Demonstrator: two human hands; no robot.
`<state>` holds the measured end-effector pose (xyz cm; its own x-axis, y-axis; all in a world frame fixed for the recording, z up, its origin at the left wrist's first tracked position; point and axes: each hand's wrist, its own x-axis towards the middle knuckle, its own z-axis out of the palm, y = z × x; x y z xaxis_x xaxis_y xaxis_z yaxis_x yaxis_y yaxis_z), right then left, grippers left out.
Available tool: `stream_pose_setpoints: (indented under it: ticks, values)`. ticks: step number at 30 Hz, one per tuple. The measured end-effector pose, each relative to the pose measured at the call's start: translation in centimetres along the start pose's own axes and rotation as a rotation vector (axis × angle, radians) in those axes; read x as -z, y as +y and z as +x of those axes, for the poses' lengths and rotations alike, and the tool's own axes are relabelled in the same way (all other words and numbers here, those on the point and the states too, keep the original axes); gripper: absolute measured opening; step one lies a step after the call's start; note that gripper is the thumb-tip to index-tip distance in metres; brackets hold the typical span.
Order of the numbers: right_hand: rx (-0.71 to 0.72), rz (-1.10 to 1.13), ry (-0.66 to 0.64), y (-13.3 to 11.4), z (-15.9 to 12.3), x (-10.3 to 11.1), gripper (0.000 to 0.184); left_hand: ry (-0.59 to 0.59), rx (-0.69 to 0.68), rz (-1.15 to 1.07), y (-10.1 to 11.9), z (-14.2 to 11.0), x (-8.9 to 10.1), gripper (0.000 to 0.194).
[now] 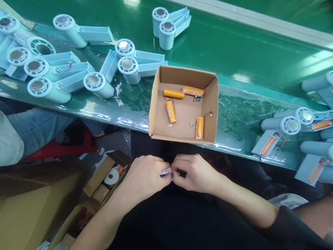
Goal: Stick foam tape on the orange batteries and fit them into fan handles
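- Left hand: fingers curled, thumb and forefinger gripping a small white piece with pinkish print.
- Right hand: fingers curled in, thumb and forefinger pinched at the right end of the same piece.
- White piece: between both hands, in front of the dark-clothed torso, just off the near table edge; mostly hidden by fingers, exact shape can't be told.
- Cardboard box: open-topped, on the near edge of the green table, just beyond the hands.
- In box: four orange batteries with thin wires; two at the back, touching or nearly so, one left of middle, tilted, one near the front right corner. Tiny metallic bit left of the last.
- Left of box: cluster of light-blue housings, round body plus trough-like handle.
- Behind box: two more housings side by side.
- Right of box: more housings, some with orange batteries in the handles.
- Lower left: cartons, one holding a white roll; red stool under a co-worker's jeans-clad leg.
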<state>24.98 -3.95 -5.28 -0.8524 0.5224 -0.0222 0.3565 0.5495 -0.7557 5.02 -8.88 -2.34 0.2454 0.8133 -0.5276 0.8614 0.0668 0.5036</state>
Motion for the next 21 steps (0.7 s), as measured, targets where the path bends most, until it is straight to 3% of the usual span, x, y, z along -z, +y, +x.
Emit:
stream_pose_setpoints:
  ticks: [4, 9, 14, 17, 21]
  values:
    - [-0.093, 0.196, -0.041, -0.2, 0.3, 0.5, 0.011, -0.009, 0.000, -0.018, 0.2, -0.1, -0.1, 0.019]
    - [-0.145, 0.166, -0.034, -0.2, 0.4, 0.5, 0.014, -0.017, -0.035, 0.012, 0.2, -0.2, -0.3, 0.021]
    - [-0.152, 0.326, -0.027, 0.0, 0.0, 0.1, 0.013, 0.006, -0.105, -0.045, -0.3, -0.6, -0.5, 0.021]
    - [-0.055, 0.248, 0.021, -0.4, -0.7, 0.1, 0.004, 0.003, -0.086, -0.074, -0.6, -0.8, -0.4, 0.020]
    - [0.019, 0.029, -0.006, -1.1, -1.3, 0.3, 0.014, -0.016, -0.071, -0.031, -0.4, -0.4, -0.4, 0.019]
